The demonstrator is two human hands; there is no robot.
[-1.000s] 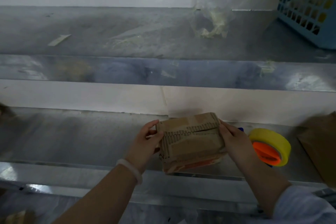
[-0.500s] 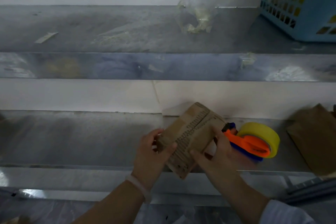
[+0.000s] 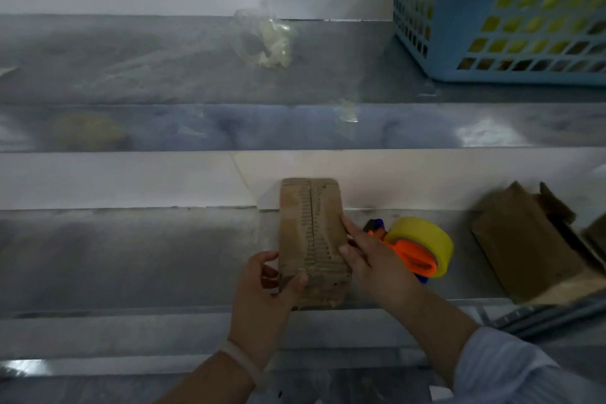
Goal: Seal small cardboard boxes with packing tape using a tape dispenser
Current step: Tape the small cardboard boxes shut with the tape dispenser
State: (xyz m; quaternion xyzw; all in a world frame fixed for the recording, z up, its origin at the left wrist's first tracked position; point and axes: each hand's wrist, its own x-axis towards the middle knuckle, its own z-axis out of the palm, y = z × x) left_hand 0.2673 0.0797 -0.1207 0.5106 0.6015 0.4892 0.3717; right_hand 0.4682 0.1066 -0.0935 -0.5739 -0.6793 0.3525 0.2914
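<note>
While the left hand (image 3: 265, 292) and right hand (image 3: 370, 259) hold the cardboard box (image 3: 311, 233) upright near the front edge of the surface (image 3: 131, 256), fingers (image 3: 348, 253) grasping its sides, the tape dispenser (image 3: 418, 246) lies just beside; sealing seems not yet begun.

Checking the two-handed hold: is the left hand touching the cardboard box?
Touching. The head view shows the left hand gripping the cardboard box at its near left corner, with the thumb lying flat on the box's face.

The cardboard box (image 3: 311, 233) has turned from crosswise to lengthwise, seam pointing away. The left grip (image 3: 262, 292) now holds its near corner, the right grip (image 3: 370, 259) its right side.
</note>
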